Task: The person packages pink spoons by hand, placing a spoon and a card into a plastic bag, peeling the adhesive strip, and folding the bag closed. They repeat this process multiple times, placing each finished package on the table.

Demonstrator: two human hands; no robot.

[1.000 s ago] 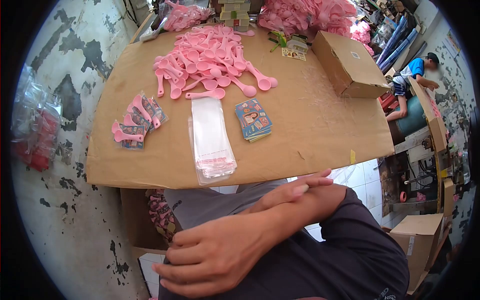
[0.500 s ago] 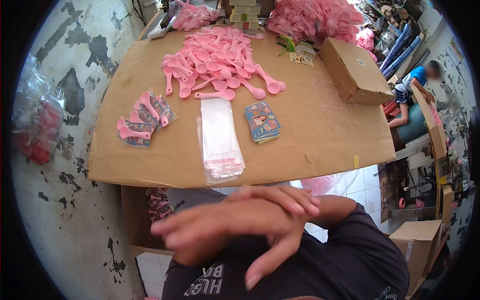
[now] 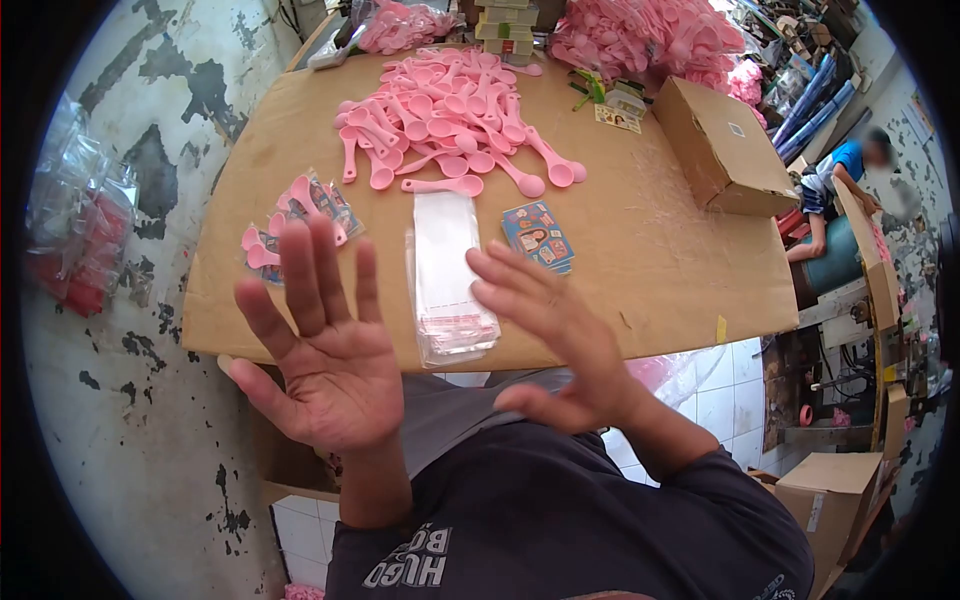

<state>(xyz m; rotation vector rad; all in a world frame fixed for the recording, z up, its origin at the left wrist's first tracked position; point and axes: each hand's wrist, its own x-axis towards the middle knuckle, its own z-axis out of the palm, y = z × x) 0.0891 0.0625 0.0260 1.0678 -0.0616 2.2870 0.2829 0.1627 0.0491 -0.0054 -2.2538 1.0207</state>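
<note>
My left hand point(image 3: 335, 365) is raised palm up, fingers spread and holding nothing, in front of the table's left front edge. Its fingertips overlap the view of the packed pink spoons with cards point(image 3: 315, 207). My right hand point(image 3: 555, 335) is raised too, fingers apart and holding nothing, near the lower end of the clear plastic sleeves point(image 3: 447, 265). A stack of blue printed cards point(image 3: 538, 235) lies just beyond it. One pink spoon point(image 3: 443, 185) rests across the top of the sleeves. Behind it spreads a large heap of pink spoons point(image 3: 440, 105).
A closed cardboard box point(image 3: 725, 145) stands on the table's right side. Bags of pink spoons point(image 3: 650, 40) and stacked small boxes point(image 3: 505, 25) are at the back. Another person point(image 3: 835, 175) sits at the far right. An opened carton point(image 3: 825, 490) is at the lower right.
My hands were crossed and touching close to my body. They have come apart and risen toward the table, left hand to the left. The view has shifted slightly.
</note>
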